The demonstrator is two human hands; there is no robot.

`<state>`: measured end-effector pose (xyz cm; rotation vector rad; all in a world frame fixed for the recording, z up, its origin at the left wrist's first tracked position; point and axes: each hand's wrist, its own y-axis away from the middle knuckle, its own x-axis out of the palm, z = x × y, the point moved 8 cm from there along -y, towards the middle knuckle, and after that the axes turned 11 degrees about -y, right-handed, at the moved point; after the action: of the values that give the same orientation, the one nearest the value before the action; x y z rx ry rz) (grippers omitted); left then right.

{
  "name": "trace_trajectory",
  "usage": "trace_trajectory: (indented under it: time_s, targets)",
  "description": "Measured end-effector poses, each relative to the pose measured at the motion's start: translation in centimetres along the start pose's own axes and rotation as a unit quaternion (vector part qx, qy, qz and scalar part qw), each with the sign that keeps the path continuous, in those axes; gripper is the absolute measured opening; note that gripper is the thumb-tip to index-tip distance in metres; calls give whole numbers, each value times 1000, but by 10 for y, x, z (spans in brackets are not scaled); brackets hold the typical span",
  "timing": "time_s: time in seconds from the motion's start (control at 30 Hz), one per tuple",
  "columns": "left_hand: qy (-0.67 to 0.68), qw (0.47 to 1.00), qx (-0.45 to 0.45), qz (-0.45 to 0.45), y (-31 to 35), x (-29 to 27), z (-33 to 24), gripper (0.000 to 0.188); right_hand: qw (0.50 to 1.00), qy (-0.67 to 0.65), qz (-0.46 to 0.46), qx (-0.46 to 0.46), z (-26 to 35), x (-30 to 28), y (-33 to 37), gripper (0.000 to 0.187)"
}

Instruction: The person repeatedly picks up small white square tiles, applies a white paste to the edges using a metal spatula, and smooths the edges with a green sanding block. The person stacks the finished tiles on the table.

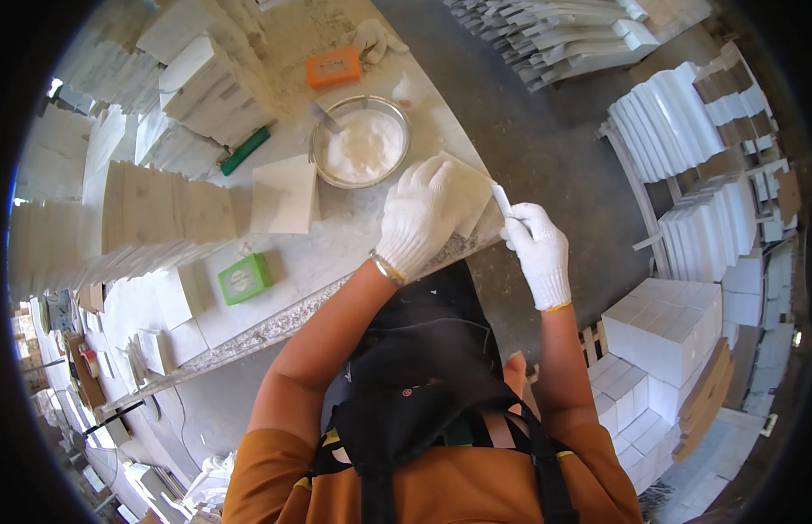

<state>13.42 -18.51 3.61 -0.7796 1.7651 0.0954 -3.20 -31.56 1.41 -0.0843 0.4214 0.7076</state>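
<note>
White knitted gloves cover both hands. My left hand point(416, 212) lies over a pale square tile point(465, 185) at the table's right corner, its fingers bent and holding the tile. My right hand point(539, 253), just off the table's edge, is closed around a slim white stick-like tool point(502, 200). The tool's tip meets or nearly meets the tile's right edge; its exact kind is unclear. Just beyond my left hand stands a metal bowl point(409, 140) of white paste point(368, 141), with a flat-handled tool point(324, 117) leaning in it.
Left of the bowl lies another pale tile point(282, 196). The table point(292, 279) also bears a green box point(245, 279), an orange box point(333, 67), a green bar point(245, 150) and tall tile stacks point(161, 210). White boxes point(664, 327) and slab racks point(668, 122) stand at right.
</note>
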Motion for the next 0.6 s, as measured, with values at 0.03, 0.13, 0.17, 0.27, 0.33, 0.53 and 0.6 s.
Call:
trace_trajectory:
  time_s: [0.03,0.13,0.17,0.27,0.33,0.53,0.6]
  targets:
    - [5,1000,8,6,4,0,-1,66,999,35,1,-20,2,3,-1,18]
    - [14,999,23,26,13,-4,2,69,987,150,1,-61,7,8,-2,34]
    - [13,999,22,35,14,-5,5,69,981,179,-1,-70,9,10,-2,39]
    - [-3,999,23,43,21,-2,14,71,974,207,19,-95,17,16,-5,46]
    - [-8,999,24,41,22,1,17,73,971,220,30,-91,19,19,-9,47]
    - [-4,999,22,27,21,1,18,72,973,203,32,-107,15,29,-19,48]
    - [0,999,21,24,21,0,18,70,977,176,30,-115,15,30,-20,49]
